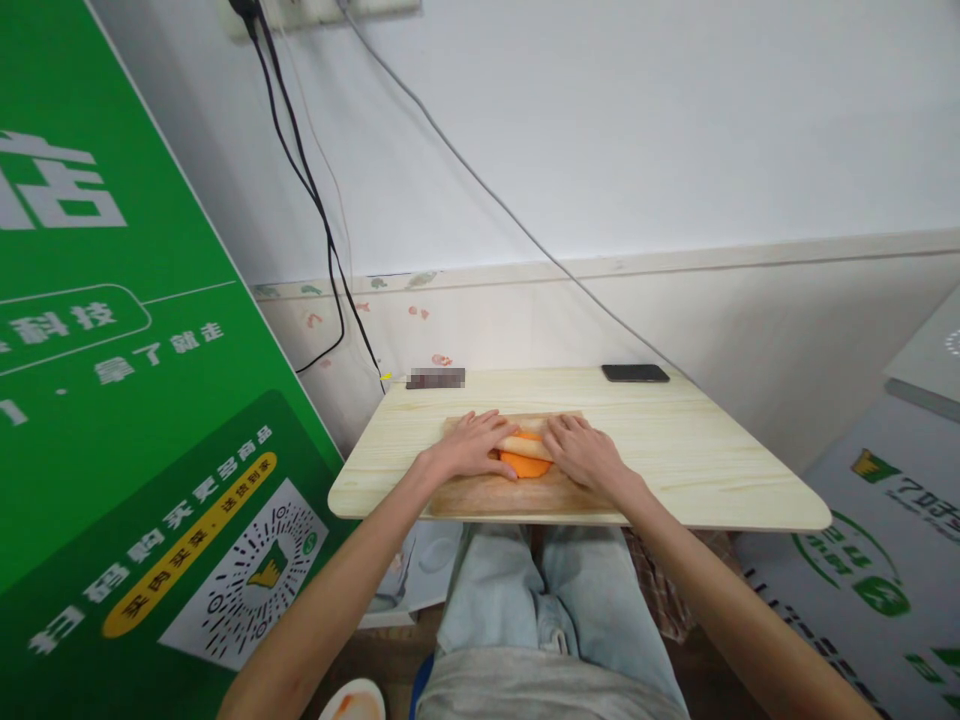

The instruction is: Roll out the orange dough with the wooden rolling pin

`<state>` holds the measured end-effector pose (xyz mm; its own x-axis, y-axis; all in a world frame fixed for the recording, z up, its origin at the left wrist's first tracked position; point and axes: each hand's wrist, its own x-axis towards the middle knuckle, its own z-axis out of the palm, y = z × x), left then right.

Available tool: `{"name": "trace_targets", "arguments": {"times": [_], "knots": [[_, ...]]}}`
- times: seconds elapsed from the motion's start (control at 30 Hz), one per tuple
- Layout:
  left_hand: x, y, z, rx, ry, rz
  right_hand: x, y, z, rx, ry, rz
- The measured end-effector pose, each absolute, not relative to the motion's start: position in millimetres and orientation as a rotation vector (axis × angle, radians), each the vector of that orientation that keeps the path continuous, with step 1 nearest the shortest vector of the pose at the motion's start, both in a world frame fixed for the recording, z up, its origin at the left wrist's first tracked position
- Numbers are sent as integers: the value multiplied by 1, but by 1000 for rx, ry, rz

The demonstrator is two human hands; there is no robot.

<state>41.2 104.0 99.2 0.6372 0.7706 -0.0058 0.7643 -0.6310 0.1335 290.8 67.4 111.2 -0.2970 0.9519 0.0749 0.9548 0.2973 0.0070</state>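
Note:
A light wooden rolling pin [526, 448] lies across a flat piece of orange dough [525, 467]. Both rest on a wooden board [487, 497] near the front edge of the table. My left hand [472, 447] is on the pin's left end, its fingers over the wood and its thumb by the dough's left edge. Over the right end lies my right hand [581, 450], its fingers curled on the pin. The ends of the pin are hidden under my hands, and dough shows on both sides of it between them.
On the pale table [712, 460], a phone [635, 373] lies at the back right and a dark, partly blurred object [436, 379] at the back left. Cables [480, 175] run down the wall. A green sign [187, 350] stands left; a white plate [356, 700] is below.

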Motion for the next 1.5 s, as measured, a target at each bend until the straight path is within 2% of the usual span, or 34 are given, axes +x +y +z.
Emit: {"name": "trace_targets", "arguments": {"times": [0.2, 0.37, 0.73, 1.17, 1.5], "knots": [[32, 96, 100, 2702, 1311, 184, 294, 64, 104, -1692, -2501, -154], [46, 96, 103, 2649, 1531, 329, 294, 69, 100, -1670, -2500, -101], [56, 105, 63, 2626, 1924, 485, 285, 63, 103, -1748, -2445, -100], [51, 83, 62, 2722, 1821, 530, 280, 39, 83, -1662, -2354, -315], [50, 64, 64, 2637, 1780, 585, 278, 27, 81, -1654, -2350, -297]]}}
